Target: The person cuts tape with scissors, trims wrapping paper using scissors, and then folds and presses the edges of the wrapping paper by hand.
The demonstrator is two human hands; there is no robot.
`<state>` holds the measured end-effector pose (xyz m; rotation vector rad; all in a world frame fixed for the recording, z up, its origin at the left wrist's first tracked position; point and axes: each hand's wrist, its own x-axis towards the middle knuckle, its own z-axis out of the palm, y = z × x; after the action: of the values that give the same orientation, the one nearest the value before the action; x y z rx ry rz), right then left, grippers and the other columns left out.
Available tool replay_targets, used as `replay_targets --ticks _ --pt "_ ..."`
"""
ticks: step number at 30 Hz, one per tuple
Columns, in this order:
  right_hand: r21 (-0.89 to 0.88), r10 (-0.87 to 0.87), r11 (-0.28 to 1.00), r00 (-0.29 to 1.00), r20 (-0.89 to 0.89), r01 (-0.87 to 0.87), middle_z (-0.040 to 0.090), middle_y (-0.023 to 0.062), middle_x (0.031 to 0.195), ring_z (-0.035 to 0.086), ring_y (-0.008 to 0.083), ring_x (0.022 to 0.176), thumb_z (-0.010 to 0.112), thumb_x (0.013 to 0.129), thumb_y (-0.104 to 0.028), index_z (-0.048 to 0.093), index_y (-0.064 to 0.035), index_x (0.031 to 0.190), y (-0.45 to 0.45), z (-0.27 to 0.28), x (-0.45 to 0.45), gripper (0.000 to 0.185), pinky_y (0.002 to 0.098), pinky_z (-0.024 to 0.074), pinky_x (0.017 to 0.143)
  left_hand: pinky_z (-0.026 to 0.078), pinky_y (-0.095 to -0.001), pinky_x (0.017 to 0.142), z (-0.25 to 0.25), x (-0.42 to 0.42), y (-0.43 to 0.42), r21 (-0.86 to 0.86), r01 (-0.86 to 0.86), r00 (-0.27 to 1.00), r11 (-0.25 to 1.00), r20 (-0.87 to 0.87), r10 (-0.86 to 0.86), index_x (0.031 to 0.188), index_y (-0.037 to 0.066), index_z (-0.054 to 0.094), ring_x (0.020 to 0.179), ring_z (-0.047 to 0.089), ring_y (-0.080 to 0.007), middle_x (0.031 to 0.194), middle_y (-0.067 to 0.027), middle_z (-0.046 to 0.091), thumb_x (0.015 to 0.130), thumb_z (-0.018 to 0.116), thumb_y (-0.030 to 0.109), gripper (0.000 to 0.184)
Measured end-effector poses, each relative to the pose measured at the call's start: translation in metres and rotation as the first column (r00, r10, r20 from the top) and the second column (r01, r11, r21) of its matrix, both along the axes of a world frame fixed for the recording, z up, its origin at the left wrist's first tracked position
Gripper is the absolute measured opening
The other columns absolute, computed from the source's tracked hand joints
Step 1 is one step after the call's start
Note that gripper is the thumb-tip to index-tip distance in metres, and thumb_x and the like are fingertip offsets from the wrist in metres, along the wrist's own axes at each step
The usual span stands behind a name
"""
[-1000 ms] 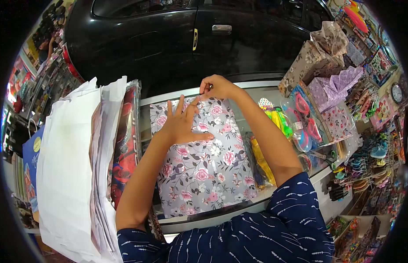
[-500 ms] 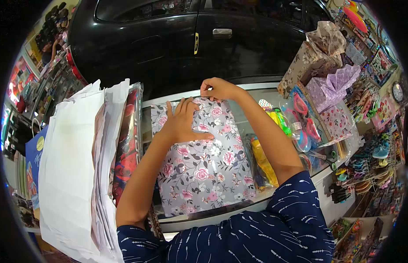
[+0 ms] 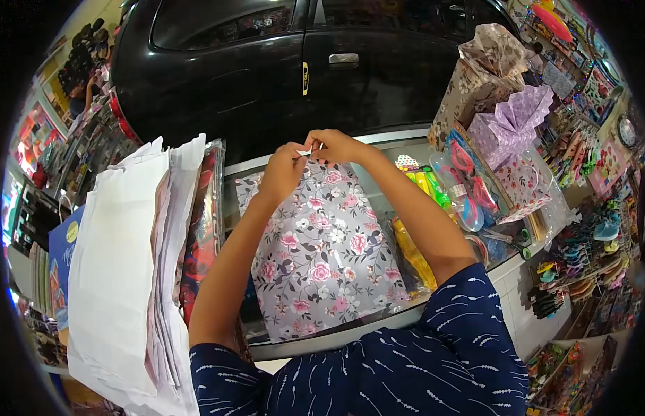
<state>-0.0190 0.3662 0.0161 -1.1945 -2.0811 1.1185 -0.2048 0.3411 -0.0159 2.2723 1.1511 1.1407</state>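
Note:
Grey floral paper (image 3: pixel 322 270) with pink roses lies flat on the glass counter. At its far edge my left hand (image 3: pixel 284 168) is closed in a pinch on the paper's edge, where a small white bit shows. Close beside it on the right, my right hand (image 3: pixel 331 148) is also pinched at the same edge, fingers bent. The two hands' fingertips nearly meet around the small white bit.
White paper sheets (image 3: pixel 118 263) are stacked at left. To the right lie a yellow packet (image 3: pixel 414 256), pink and blue packaged items (image 3: pixel 471 180), scissors (image 3: pixel 506 239) and a wrapped purple gift (image 3: pixel 513 125). A black car (image 3: pixel 232 76) stands beyond the counter.
My left hand has lifted off its flat, spread position and moved to the paper's far edge, its fingers now closed. A small white bit now shows between the hands. The view has shifted slightly.

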Motion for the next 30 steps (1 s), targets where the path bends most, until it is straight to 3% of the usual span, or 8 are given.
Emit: replay_targets --ticks 2,3,6,10,16,20,24,30 --pt "-0.006 -0.028 1.000 0.999 0.015 0.029 0.058 0.0054 0.081 0.059 0.0095 0.064 0.062 0.082 -0.005 0.052 -0.0009 0.095 -0.006 0.001 0.001 0.017 0.0235 0.0511 0.051 0.045 -0.0231 0.055 0.003 0.010 0.003 -0.172 0.064 0.997 0.983 0.060 -0.055 0.104 0.000 0.057 0.067 0.060 -0.0110 0.083 -0.0084 0.062 0.082 0.063 0.003 0.023" --pt "0.040 -0.028 0.999 1.000 -0.011 0.028 0.058 0.0059 0.081 0.059 0.0104 0.064 0.062 0.081 -0.002 0.047 -0.0018 0.099 -0.007 0.000 0.001 0.023 0.0240 0.0520 0.050 0.046 -0.0213 0.060 0.006 0.013 0.000 -0.131 0.049 0.995 0.990 0.098 -0.036 0.103 -0.001 0.057 0.063 0.057 -0.0079 0.075 -0.0060 0.062 0.082 0.062 0.003 0.021" --pt "0.079 -0.052 0.995 0.997 -0.060 0.057 0.058 0.0062 0.081 0.059 0.0111 0.063 0.062 0.080 0.000 0.044 -0.0018 0.104 -0.010 -0.004 0.003 0.029 0.0245 0.0525 0.050 0.049 -0.0282 0.060 -0.005 0.016 0.007 -0.152 0.086 0.989 0.985 0.130 -0.067 0.095 -0.001 0.060 0.066 0.064 -0.0204 0.079 -0.0136 0.064 0.077 0.063 0.004 0.019" --pt "0.082 -0.063 0.994 0.993 -0.097 0.071 0.059 0.0070 0.081 0.059 0.0111 0.063 0.058 0.080 0.003 0.042 -0.0022 0.107 -0.014 -0.005 0.003 0.032 0.0242 0.0520 0.050 0.050 -0.0267 0.059 -0.016 0.015 0.011 -0.004 0.056 0.991 0.998 0.118 -0.055 0.090 -0.001 0.062 0.063 0.063 -0.0175 0.076 -0.0120 0.061 0.077 0.065 0.004 0.014" --pt "0.092 -0.037 0.995 0.996 -0.077 0.044 0.059 0.0080 0.082 0.061 0.0107 0.064 0.052 0.082 0.002 0.045 -0.0007 0.106 -0.018 0.000 0.004 0.025 0.0233 0.0515 0.052 0.049 -0.0240 0.058 -0.018 0.018 0.005 -0.033 0.040 0.973 0.999 0.228 -0.031 0.084 -0.001 0.063 0.062 0.061 -0.0140 0.077 -0.0095 0.061 0.078 0.065 0.003 0.007" --pt "0.475 0.004 0.875 0.983 0.185 -0.093 0.059 0.0080 0.090 0.061 0.0173 0.078 0.054 0.086 -0.005 0.051 -0.0016 0.103 -0.052 0.045 0.033 0.017 0.0287 0.0501 0.070 0.047 -0.0220 0.057 -0.018 0.018 0.004 -0.083 0.038 0.964 0.996 0.265 -0.014 0.081 0.000 0.062 0.059 0.058 -0.0097 0.072 -0.0054 0.062 0.079 0.064 0.004 0.005" --pt "0.317 0.052 0.946 0.996 0.072 -0.073 0.058 0.0035 0.093 0.056 0.0113 0.087 0.055 0.090 -0.011 0.054 -0.0012 0.102 -0.162 0.121 0.085 0.015 0.0270 0.0456 0.076 0.042 -0.0189 0.054 -0.016 0.016 0.004 -0.210 0.081 0.945 0.974 0.327 -0.008 0.080 0.001 0.062 0.059 0.054 -0.0042 0.065 -0.0007 0.060 0.080 0.061 0.005 0.004" --pt "-0.035 -0.414 0.896 0.862 0.292 0.442 0.061 0.0053 0.092 0.057 0.0143 0.083 0.058 0.089 -0.014 0.057 -0.0011 0.102 -0.335 0.156 0.200 0.018 0.0263 0.0462 0.073 0.037 -0.0180 0.052 -0.011 0.017 0.000 -0.123 0.045 0.958 0.991 0.285 -0.008 0.081 0.001 0.061 0.058 0.050 -0.0024 0.065 0.0027 0.057 0.083 0.058 0.004 0.005"
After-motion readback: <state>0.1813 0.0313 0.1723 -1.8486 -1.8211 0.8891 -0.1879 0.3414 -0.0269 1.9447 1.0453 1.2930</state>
